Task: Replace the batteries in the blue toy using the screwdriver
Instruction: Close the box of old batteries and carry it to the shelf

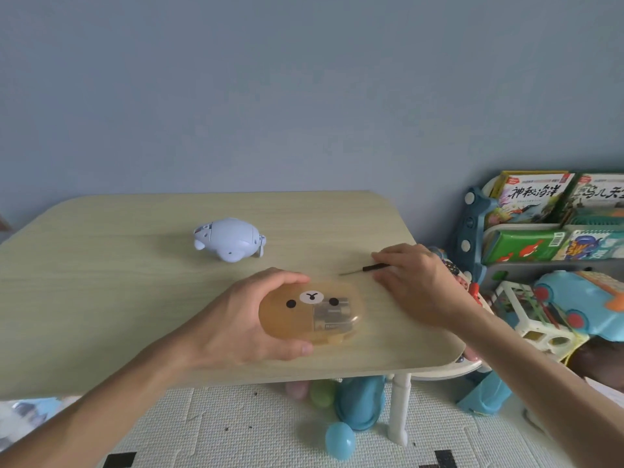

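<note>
The blue toy (229, 238), a rounded animal shape, lies on the light wooden table (101, 265) at the back, untouched. Nearer me, a translucent brown bear-face box (287, 315) with batteries (332, 319) showing through its lid rests on the table. My left hand (246, 319) grips this box from its left side, thumb at the front and fingers over the back. A small black-handled screwdriver (364, 269) lies to the right of the box, its metal tip pointing left. My right hand (418, 282) covers the handle end, fingers closing on it.
The table's right and front edges lie close to my hands. A shelf of picture books (540, 217) and plastic toys (580, 298) stands to the right. Plastic balls (339, 440) and a blue item lie on the foam floor mat under the table.
</note>
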### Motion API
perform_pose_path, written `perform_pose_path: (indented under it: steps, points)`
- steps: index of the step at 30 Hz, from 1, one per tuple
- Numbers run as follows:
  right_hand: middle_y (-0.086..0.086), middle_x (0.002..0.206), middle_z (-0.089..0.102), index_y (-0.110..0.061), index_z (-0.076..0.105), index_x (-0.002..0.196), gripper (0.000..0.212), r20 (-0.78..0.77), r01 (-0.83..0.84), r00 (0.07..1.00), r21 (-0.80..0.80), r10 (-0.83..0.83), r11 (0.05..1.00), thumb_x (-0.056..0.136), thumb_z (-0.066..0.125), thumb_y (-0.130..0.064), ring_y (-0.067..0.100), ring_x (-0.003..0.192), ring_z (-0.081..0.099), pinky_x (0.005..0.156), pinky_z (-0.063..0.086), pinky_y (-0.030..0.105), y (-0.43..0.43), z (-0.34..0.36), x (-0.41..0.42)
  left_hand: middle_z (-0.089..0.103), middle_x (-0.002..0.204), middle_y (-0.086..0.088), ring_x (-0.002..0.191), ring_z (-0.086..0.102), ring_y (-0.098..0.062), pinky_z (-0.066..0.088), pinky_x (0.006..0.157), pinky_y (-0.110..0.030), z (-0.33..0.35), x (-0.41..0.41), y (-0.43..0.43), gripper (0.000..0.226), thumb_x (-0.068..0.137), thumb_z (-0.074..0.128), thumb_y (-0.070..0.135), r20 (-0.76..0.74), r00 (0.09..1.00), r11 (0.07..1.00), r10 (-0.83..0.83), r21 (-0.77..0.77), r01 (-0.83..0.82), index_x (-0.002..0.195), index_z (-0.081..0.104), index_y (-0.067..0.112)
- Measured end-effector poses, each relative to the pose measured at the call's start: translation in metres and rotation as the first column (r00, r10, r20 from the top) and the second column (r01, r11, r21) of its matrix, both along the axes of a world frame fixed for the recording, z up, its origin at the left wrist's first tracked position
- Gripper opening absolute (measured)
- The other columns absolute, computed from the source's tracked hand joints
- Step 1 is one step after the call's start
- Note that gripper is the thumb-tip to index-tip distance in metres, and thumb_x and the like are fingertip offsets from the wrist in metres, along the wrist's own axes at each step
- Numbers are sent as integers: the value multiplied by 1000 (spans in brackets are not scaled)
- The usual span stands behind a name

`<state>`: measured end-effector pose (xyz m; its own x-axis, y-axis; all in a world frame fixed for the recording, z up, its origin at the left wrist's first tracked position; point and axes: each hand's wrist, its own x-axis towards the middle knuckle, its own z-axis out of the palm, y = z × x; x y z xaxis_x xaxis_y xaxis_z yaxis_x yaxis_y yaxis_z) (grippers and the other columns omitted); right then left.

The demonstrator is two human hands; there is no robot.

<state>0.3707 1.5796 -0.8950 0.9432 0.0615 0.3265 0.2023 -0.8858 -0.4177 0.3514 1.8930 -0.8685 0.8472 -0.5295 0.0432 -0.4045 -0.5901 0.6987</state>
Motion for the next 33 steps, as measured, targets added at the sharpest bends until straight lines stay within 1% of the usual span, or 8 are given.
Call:
perform_pose_path:
  steps: [4,7,11,13,21,25,29,33]
  points:
    - [8,104,79,-15,86,100,10,7,15,1000,43,-15,999,92,80,-17,27,101,70,99,53,43,2,4,1,57,140,35,135,46,16,36,105,-5,-3,1,-4,82,71,93,51,63,998,1000,14,26,-16,142,53,49]
    - [3,95,78,-17,86,93,6,17,24,1000,82,-26,996,91,81,-19,22,91,69,93,55,41,5,8,-3,58,138,35,133,48,15,37,102,-6,-8,1,-6,84,68,93,56,87,996,1000,23,17,-25,142,53,48]
    - [-20,76,70,-21,86,89,8,2,53,999,134,-53,990,91,79,-18,-10,76,66,73,45,4,7,10,-15,62,131,34,127,54,13,40,97,-7,-12,0,-7,81,64,92,60,119,991,998,60,-21,-58,136,58,48]
    - [-25,71,70,-22,86,89,8,15,47,999,184,-50,982,90,80,-17,-16,79,67,70,46,-1,10,15,-22,63,130,33,126,56,11,42,97,-9,-12,0,-8,79,64,92,60,130,990,998,63,-29,-60,135,59,47]
    - [-18,68,79,-20,85,84,6,24,51,997,519,-74,853,88,83,-17,6,65,77,67,62,20,35,49,-40,59,130,39,126,53,14,35,94,3,15,16,-9,71,65,97,44,153,983,992,104,-85,-91,129,65,44]
    - [-7,72,82,-18,85,84,6,22,75,994,600,-110,797,85,85,-13,8,68,79,69,63,18,43,93,-35,62,131,34,125,55,13,34,96,3,56,23,-6,70,67,98,38,130,986,990,107,-101,-94,129,65,41]
    - [-4,75,83,-19,84,85,8,-40,121,991,655,-125,746,85,85,-12,11,72,80,74,65,25,49,181,-34,65,129,25,121,63,2,42,92,-2,137,20,1,73,67,99,30,64,985,979,162,-134,-152,132,65,37]
    - [-6,78,84,-21,84,87,9,-94,149,989,693,-117,706,86,84,-12,12,75,82,78,67,29,56,320,-55,64,131,23,125,60,3,40,93,-1,277,7,8,74,70,98,28,33,977,969,211,-137,-204,133,62,40]
